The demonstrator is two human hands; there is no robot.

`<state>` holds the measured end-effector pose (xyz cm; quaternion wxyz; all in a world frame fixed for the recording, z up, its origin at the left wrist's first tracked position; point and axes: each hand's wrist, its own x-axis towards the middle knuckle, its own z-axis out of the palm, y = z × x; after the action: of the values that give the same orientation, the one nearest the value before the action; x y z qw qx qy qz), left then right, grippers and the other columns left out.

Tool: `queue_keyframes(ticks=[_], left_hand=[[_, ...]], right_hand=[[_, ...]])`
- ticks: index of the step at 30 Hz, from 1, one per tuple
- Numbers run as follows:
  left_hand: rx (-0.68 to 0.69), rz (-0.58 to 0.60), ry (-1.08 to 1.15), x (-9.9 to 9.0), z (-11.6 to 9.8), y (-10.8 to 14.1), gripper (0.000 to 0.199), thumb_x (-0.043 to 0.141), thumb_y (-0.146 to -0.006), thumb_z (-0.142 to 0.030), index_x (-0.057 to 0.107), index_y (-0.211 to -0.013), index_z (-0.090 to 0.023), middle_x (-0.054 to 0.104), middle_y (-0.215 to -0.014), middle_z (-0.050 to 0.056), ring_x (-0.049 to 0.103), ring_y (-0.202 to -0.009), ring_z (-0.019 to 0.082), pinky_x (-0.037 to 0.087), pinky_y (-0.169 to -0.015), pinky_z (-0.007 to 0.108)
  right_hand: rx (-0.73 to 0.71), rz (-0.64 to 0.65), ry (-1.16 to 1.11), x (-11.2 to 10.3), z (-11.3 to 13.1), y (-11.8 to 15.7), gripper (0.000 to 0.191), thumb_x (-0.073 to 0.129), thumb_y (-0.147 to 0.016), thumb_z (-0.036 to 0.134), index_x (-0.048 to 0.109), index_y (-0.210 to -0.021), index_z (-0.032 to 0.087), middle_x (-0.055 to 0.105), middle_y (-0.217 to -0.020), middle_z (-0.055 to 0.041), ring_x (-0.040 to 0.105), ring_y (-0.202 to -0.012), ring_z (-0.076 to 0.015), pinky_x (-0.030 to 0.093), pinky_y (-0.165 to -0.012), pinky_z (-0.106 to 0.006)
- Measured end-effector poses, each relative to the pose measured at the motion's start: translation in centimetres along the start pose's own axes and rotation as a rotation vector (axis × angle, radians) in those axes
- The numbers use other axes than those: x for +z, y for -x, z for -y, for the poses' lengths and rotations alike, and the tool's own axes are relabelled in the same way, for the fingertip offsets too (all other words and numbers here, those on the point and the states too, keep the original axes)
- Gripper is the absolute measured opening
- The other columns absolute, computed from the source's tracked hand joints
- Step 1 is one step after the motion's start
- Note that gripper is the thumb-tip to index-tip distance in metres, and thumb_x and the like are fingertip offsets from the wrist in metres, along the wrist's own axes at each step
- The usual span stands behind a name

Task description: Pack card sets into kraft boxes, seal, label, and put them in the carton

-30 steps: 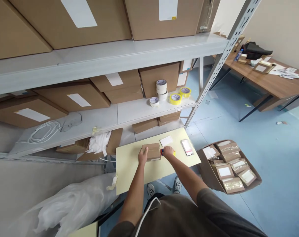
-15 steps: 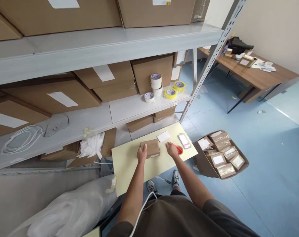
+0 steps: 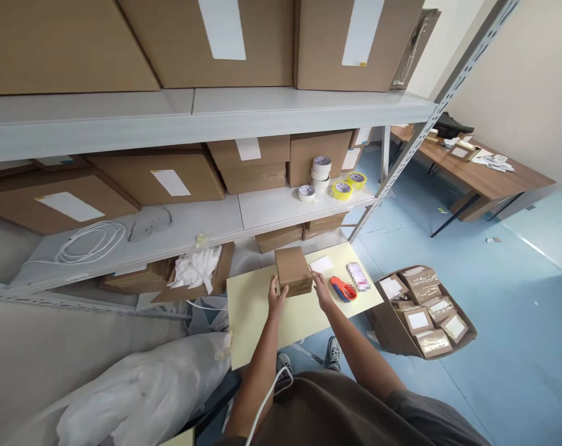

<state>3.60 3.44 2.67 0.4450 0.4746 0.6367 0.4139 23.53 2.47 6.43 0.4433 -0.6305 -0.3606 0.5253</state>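
Note:
A small brown cardboard box (image 3: 294, 267) is between my hands over the pale yellow board (image 3: 253, 322). My left hand (image 3: 276, 295) grips its lower left corner, with the thumb on the near face. At the box's right side, my right hand (image 3: 321, 288) has its fingertips at the edge; whether they press on it is hard to tell. A red and blue tool (image 3: 343, 289) lies right of my right hand. Behind that hand is a white card (image 3: 321, 264), and a blurred-out item (image 3: 358, 276) lies at the board's right end.
Grey shelving (image 3: 281, 210) with large cartons stands in front, holding white tape rolls (image 3: 321, 167) and yellow tape rolls (image 3: 341, 189). A carton of small parcels (image 3: 420, 310) is on the floor at right. A plastic-wrapped bundle (image 3: 146, 384) sits lower left. Farther right is a wooden table (image 3: 517, 167).
The box has been tilted or turned, showing its top and near face. My right hand has moved from beside the red tool to the box's right side. The camera view has shifted.

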Motion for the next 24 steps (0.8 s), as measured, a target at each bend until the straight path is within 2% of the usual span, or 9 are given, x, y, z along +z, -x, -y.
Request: queue_keyframes(ticks=[2,5,9,12,17,19,20,22,24], left_hand=[[-0.097,0.085,-0.034,-0.2,1.5,0.8,0.082,0.073,-0.089,-0.046,0.040,-0.161,-0.023,0.048,-0.163,0.015,0.043,-0.153,0.030,0.040,-0.122,0.040],[-0.266,0.235,-0.120,0.2,3.6,2.3,0.092,0.076,-0.086,-0.042,0.032,-0.163,-0.018,0.049,-0.162,0.021,0.044,-0.152,0.033,0.038,-0.123,0.044],[-0.269,0.328,-0.187,0.8,5.5,3.3,0.087,0.068,-0.089,-0.041,0.030,-0.164,-0.017,0.038,-0.169,0.020,0.031,-0.159,0.030,0.031,-0.127,0.042],[-0.265,0.346,-0.156,1.1,5.8,2.6,0.086,0.066,-0.091,-0.040,0.029,-0.165,-0.018,0.037,-0.170,0.018,0.033,-0.159,0.030,0.030,-0.128,0.041],[-0.297,0.339,-0.158,1.6,4.7,0.3,0.088,0.067,-0.091,-0.036,0.027,-0.166,-0.012,0.044,-0.164,0.021,0.037,-0.156,0.029,0.031,-0.127,0.041],[-0.336,0.280,-0.176,1.6,4.3,-0.3,0.088,0.067,-0.091,-0.035,0.026,-0.166,-0.013,0.046,-0.164,0.021,0.042,-0.154,0.029,0.035,-0.124,0.039],[-0.344,0.210,-0.187,1.6,4.0,-0.4,0.089,0.067,-0.091,-0.036,0.025,-0.166,-0.015,0.046,-0.164,0.020,0.043,-0.153,0.029,0.037,-0.123,0.039],[-0.301,-0.004,-0.202,1.9,3.3,-0.8,0.086,0.065,-0.093,-0.041,0.025,-0.167,-0.021,0.046,-0.165,0.017,0.043,-0.153,0.029,0.041,-0.121,0.040],[-0.191,-0.189,-0.186,2.9,2.0,-1.4,0.077,0.061,-0.096,-0.044,0.031,-0.164,-0.024,0.049,-0.162,0.015,0.048,-0.149,0.028,0.045,-0.117,0.040]], right_hand=[[0.027,0.014,0.065,0.8,-1.9,0.1,0.066,0.056,-0.091,0.068,0.062,-0.139,0.023,0.063,-0.148,-0.0126,0.057,-0.137,-0.0289,0.049,-0.109,-0.039],[0.066,0.076,0.225,1.8,-5.5,0.5,0.063,0.062,-0.088,0.054,0.060,-0.141,0.021,0.069,-0.139,-0.0130,0.061,-0.133,-0.0302,0.050,-0.109,-0.042],[0.124,0.026,0.465,2.0,-9.1,0.8,0.071,0.063,-0.081,0.031,0.052,-0.150,0.022,0.066,-0.143,-0.0109,0.059,-0.137,-0.0295,0.046,-0.115,-0.044],[0.121,0.019,0.506,1.8,-9.6,0.0,0.072,0.061,-0.076,0.023,0.054,-0.148,0.026,0.065,-0.145,-0.0085,0.060,-0.136,-0.0287,0.046,-0.116,-0.044],[0.153,0.085,0.486,1.2,-7.6,-2.4,0.069,0.058,-0.079,0.022,0.055,-0.148,0.023,0.068,-0.139,-0.0092,0.064,-0.129,-0.0297,0.050,-0.110,-0.045],[0.160,0.141,0.509,0.5,-6.8,-3.1,0.071,0.061,-0.080,0.023,0.053,-0.151,0.022,0.066,-0.143,-0.0108,0.062,-0.132,-0.0313,0.050,-0.111,-0.046],[0.148,0.149,0.530,0.0,-6.5,-3.5,0.073,0.062,-0.081,0.023,0.051,-0.153,0.022,0.063,-0.148,-0.0118,0.059,-0.137,-0.0322,0.048,-0.113,-0.047],[0.080,0.137,0.577,-1.3,-5.8,-4.3,0.080,0.063,-0.084,0.025,0.042,-0.160,0.022,0.050,-0.161,-0.0127,0.046,-0.150,-0.0320,0.041,-0.120,-0.047],[-0.008,0.117,0.621,-2.9,-5.0,-5.6,0.084,0.060,-0.088,0.026,0.030,-0.166,0.021,0.034,-0.172,-0.0119,0.030,-0.159,-0.0287,0.034,-0.126,-0.046]])
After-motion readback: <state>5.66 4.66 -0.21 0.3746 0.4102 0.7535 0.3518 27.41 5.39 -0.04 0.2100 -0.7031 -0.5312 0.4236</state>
